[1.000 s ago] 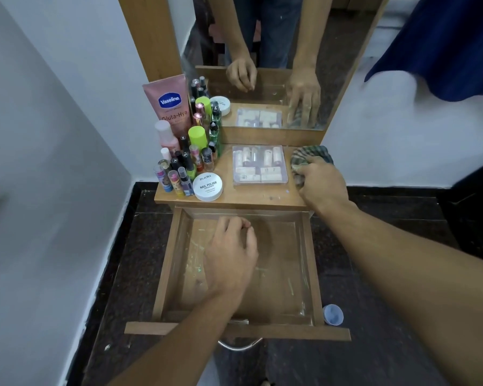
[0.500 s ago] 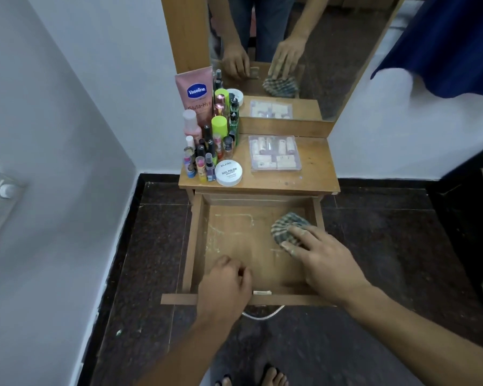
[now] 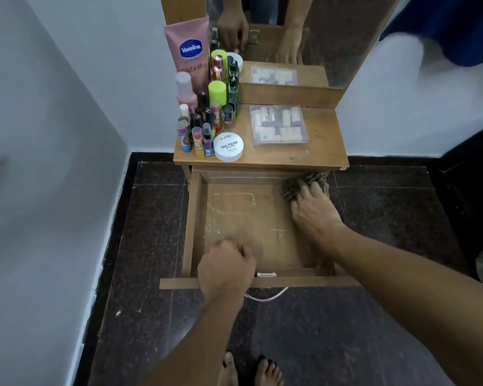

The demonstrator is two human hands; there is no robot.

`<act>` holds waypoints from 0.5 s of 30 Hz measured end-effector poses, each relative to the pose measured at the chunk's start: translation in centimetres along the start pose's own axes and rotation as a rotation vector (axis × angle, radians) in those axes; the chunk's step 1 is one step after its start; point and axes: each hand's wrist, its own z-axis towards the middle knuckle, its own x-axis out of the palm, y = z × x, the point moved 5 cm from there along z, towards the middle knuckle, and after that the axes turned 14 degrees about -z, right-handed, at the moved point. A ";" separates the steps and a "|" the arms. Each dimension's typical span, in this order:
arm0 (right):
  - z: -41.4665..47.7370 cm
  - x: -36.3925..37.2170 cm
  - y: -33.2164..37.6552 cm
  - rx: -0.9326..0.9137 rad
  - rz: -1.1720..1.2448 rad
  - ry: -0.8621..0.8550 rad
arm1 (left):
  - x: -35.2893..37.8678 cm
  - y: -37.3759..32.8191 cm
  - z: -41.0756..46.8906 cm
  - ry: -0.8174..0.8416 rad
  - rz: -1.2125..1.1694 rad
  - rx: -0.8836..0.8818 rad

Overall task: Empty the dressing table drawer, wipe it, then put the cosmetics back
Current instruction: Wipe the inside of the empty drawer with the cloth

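Pressing a checked cloth (image 3: 301, 185) into the emptied drawer (image 3: 191, 218)'s far right corner, the right hand (image 3: 315, 210) wipes while the left hand (image 3: 226, 268) curls over the front edge, probably steadying it; cosmetics (image 3: 207, 115) wait on the tabletop (image 3: 324, 146).

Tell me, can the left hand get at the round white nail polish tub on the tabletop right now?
Probably yes. The left hand rests on the drawer's front edge, holding nothing visible, and the nail polish tub sits at the tabletop's near edge with nothing in front of it.
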 end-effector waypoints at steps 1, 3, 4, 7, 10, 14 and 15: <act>0.0 0.5 -0.1 0.011 0.009 0.029 | 0.0 -0.1 -0.1 0.007 0.012 -0.008; 0.2 1.0 -0.2 0.011 0.027 0.040 | -0.1 -0.4 -0.3 0.014 0.033 -0.022; 0.3 1.1 -0.2 0.008 0.033 0.034 | -0.2 -0.5 -0.3 0.014 0.038 -0.025; 0.7 1.3 -0.3 -0.007 0.006 0.044 | -0.1 -0.7 -0.4 0.018 0.051 -0.040; 0.7 1.4 -0.1 -0.080 -0.073 0.087 | -0.4 -0.7 -0.5 0.004 0.048 -0.047; -0.4 1.2 -0.4 -0.143 -0.069 0.082 | -0.6 -0.6 -0.6 -0.019 0.024 -0.050; -0.8 1.1 -0.3 -0.156 -0.054 0.080 | -0.6 -0.6 -0.6 -0.025 0.026 -0.048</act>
